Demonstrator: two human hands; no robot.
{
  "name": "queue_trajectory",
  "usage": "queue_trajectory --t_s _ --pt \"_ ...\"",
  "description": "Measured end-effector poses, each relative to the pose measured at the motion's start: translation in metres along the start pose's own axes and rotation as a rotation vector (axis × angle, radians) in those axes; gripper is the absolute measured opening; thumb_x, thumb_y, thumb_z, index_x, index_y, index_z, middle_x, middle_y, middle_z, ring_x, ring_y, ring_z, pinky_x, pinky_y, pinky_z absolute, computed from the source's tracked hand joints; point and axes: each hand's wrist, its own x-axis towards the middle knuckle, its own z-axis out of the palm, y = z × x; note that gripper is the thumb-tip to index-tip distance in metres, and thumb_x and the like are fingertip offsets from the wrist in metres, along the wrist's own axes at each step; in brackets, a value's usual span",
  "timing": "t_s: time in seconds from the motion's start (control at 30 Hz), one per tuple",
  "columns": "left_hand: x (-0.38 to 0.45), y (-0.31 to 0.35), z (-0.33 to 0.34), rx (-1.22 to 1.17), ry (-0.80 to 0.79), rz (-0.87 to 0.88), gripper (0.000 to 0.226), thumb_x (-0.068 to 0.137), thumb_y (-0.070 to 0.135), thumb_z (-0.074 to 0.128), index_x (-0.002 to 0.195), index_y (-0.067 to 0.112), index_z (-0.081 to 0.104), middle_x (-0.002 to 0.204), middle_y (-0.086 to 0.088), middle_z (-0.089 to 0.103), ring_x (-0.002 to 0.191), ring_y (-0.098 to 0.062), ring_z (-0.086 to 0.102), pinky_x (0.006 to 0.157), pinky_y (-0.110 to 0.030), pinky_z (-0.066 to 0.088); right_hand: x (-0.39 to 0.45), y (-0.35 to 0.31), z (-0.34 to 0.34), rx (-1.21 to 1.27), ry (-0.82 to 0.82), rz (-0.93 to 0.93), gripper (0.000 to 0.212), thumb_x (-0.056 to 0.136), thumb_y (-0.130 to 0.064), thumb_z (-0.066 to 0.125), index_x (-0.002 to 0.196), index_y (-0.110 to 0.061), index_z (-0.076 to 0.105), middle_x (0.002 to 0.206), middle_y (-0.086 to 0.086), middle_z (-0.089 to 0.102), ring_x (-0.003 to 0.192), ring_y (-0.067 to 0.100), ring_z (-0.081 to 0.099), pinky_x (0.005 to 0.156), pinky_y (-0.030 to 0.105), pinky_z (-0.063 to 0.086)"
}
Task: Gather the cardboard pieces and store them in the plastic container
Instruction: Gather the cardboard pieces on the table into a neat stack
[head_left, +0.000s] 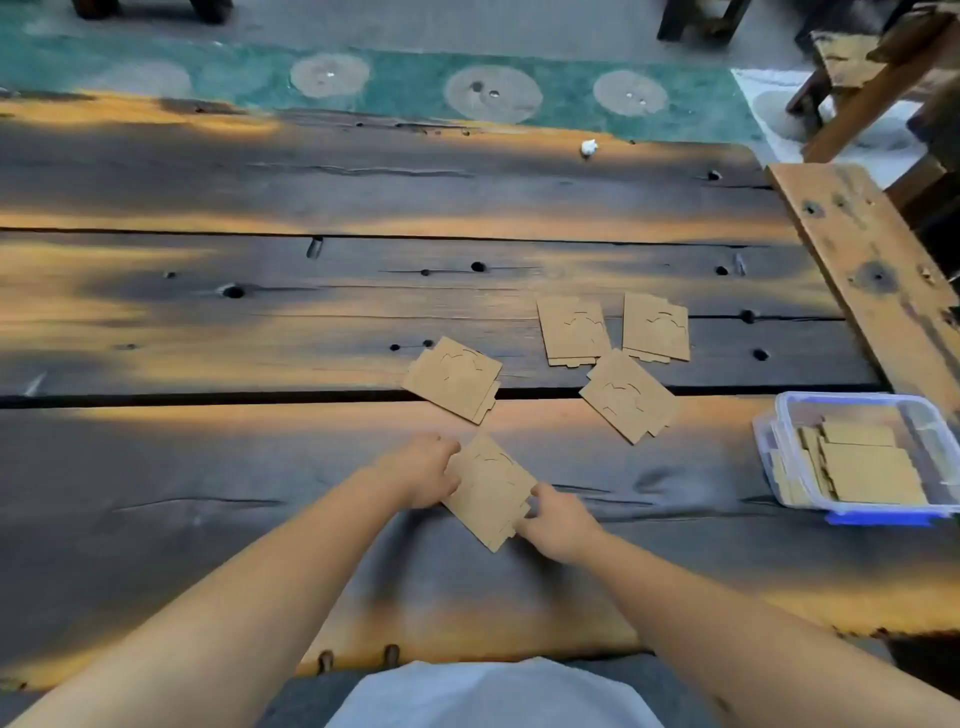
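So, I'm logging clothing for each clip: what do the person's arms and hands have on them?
Nothing shows on either: the left hand and right hand are gloveless, both forearms bare with no sleeves, watch or rings visible. A light shirt shows at the bottom edge.

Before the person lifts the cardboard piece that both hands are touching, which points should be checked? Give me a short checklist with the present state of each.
1. Left hand on the flat brown cardboard piece: ok, fingers at its left edge.
2. Right hand on the same piece: ok, at its right edge.
3. Piece lifted off the dark wooden table: cannot tell.
4. Clear plastic container with blue clip open: ok, no lid on it.
5. Room inside the container: ok, pieces lie inside, not yet at the rim.
6. All pieces gathered: not ok, four loose cardboard pieces remain.
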Motion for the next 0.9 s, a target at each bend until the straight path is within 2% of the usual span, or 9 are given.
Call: queue_trajectory --t_s 0.1,0.33,0.37,0.43,0.5,0.6,0.7,0.77,0.9 --pt "0.011 -0.007 0.007 -0.045 -0.063 -0.013 0.058 0.090 0.034 0.052 0.143 0.015 0.036 0.146 -0.010 0.040 0.130 -0.031 0.043 0.104 -0.040 0.039 0.006 0.002 0.020 0.251 -0.004 0.146 0.032 0.082 -0.033 0.063 0.104 -0.014 0.050 0.103 0.005 0.062 0.094 0.021 0.057 0.071 0.033 0.043" --pt "0.028 -0.004 0.033 -0.300 -0.105 -0.054 0.061 0.088 0.029 0.056 0.139 0.006 0.034 0.144 -0.017 0.039 0.131 -0.032 0.039 0.104 -0.037 0.034 0.019 -0.005 0.039 0.732 0.050 0.391 0.034 0.081 -0.023 0.064 0.106 -0.007 0.047 0.090 0.011 0.054 0.075 0.022 0.048 0.068 0.036 0.038" --pt "0.029 -0.004 0.034 -0.348 -0.090 -0.078 0.060 0.087 0.029 0.056 0.138 0.005 0.036 0.143 -0.017 0.041 0.130 -0.031 0.040 0.102 -0.036 0.035 0.022 -0.007 0.040 0.783 0.041 0.404 0.033 0.082 -0.023 0.063 0.106 -0.008 0.046 0.089 0.011 0.052 0.077 0.023 0.047 0.071 0.038 0.041" --pt "0.031 -0.003 0.037 -0.427 -0.057 -0.117 0.059 0.085 0.030 0.056 0.137 0.006 0.038 0.141 -0.015 0.044 0.128 -0.030 0.043 0.100 -0.035 0.037 0.028 -0.009 0.042 0.857 0.033 0.426 0.029 0.085 -0.024 0.061 0.106 -0.012 0.045 0.098 0.014 0.056 0.085 0.027 0.052 0.088 0.047 0.048" --pt "0.032 -0.004 0.039 -0.487 -0.046 -0.139 0.058 0.085 0.030 0.056 0.136 0.006 0.040 0.141 -0.013 0.045 0.127 -0.028 0.044 0.095 -0.030 0.037 0.032 -0.009 0.042 0.894 0.051 0.467 0.023 0.088 -0.023 0.059 0.103 -0.013 0.045 0.113 0.018 0.055 0.104 0.034 0.055 0.099 0.051 0.043" --pt "0.032 -0.009 0.041 -0.613 -0.073 -0.185 0.049 0.085 0.030 0.057 0.130 0.015 0.044 0.134 -0.008 0.051 0.116 -0.023 0.051 0.083 -0.026 0.039 0.037 -0.010 0.038 0.955 0.064 0.523 0.020 0.091 -0.023 0.059 0.105 -0.016 0.047 0.110 0.009 0.054 0.103 0.027 0.052 0.091 0.042 0.046" --pt "0.033 -0.015 0.042 -0.711 -0.129 -0.237 0.030 0.086 0.031 0.058 0.113 0.021 0.048 0.121 -0.002 0.058 0.096 -0.015 0.055 0.066 -0.025 0.043 0.039 -0.010 0.036 0.911 0.089 0.506 0.013 0.091 -0.021 0.057 0.100 -0.013 0.052 0.096 0.006 0.057 0.087 0.023 0.055 0.077 0.037 0.047" --pt "0.032 -0.017 0.040 -0.726 -0.106 -0.254 0.029 0.085 0.029 0.058 0.112 0.019 0.053 0.117 -0.002 0.061 0.098 -0.017 0.057 0.075 -0.030 0.048 0.040 -0.013 0.035 0.867 0.143 0.451 0.008 0.087 -0.019 0.056 0.092 -0.012 0.054 0.093 0.010 0.063 0.082 0.024 0.058 0.066 0.035 0.046" --pt "0.039 -0.023 0.023 -0.629 0.110 -0.257 0.044 0.081 0.023 0.055 0.123 0.014 0.056 0.120 -0.007 0.063 0.116 -0.029 0.053 0.101 -0.040 0.043 0.057 -0.033 0.023 0.804 0.236 0.346 0.008 0.082 -0.017 0.057 0.087 -0.012 0.054 0.092 0.012 0.066 0.085 0.027 0.061 0.074 0.043 0.051"
